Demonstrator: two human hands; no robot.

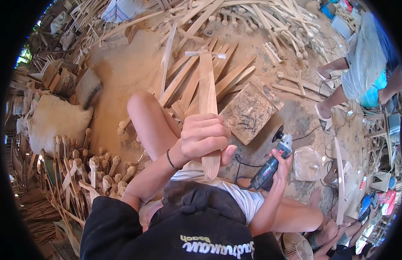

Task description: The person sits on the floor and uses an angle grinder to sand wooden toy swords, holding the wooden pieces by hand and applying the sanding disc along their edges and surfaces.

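My left hand [206, 136] is wrapped round the blade of a pale wooden sword [207, 91]. The pointed tip sticks out below my fist toward me, and the crossguard [205, 55] lies at the far end. My right hand [282, 164] grips a blue-grey angle grinder [266, 171], held off to the right of the sword and apart from it. A round dark disc [278, 133] sits at the grinder's far end. Beyond my left fist, several loose wooden blades [183, 82] lie on the dusty ground.
A worn wooden block [248, 112] stands ahead. Many knobbed wooden handles [106, 180] crowd the left, and wooden swords [270, 26] pile up at the back. A clear plastic bag [308, 163] lies right of the grinder. One person [363, 65] stands far right; another sits lower right near a fan [296, 248].
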